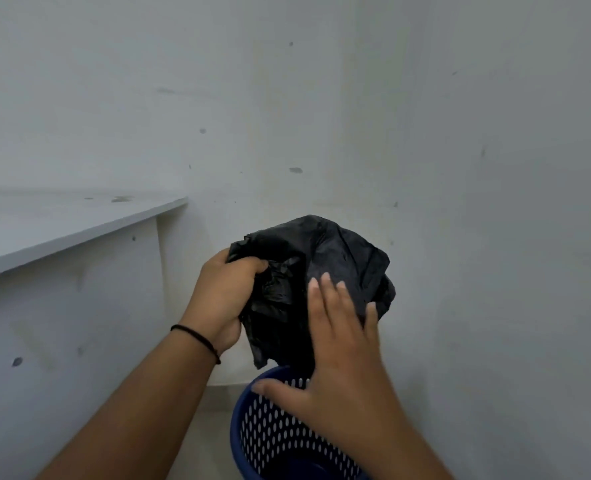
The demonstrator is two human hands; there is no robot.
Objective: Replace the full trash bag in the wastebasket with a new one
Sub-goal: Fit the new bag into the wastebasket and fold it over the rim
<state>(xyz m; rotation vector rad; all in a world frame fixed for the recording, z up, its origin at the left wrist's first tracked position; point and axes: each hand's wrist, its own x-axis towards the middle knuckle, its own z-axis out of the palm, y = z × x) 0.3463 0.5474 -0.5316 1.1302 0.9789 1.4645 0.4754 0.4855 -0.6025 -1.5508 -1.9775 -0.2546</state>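
from the head view, the left hand (223,299) clutches a crumpled black trash bag (325,268) by a bunched edge, while the right hand (339,344) lies with straight, spread fingers against the bag's near face, gripping nothing. the bag hangs just above the empty blue wastebasket (252,431), so the old bag looks already out and the new one is being opened. its long axis runs roughly vertical, tail towards the basket; next, find the mouth beside the left-hand hold and spread it.

I see a thin black plastic bag (325,271), crinkled, with a dull sheen on its creases. The basket (273,434) below looks like smooth blue plastic, its wall perforated with small oval holes. The wall (321,98) is matt white paint, scuffed and spotted. The shelf (62,223) has a flat, matt, pale surface with a few smudges.
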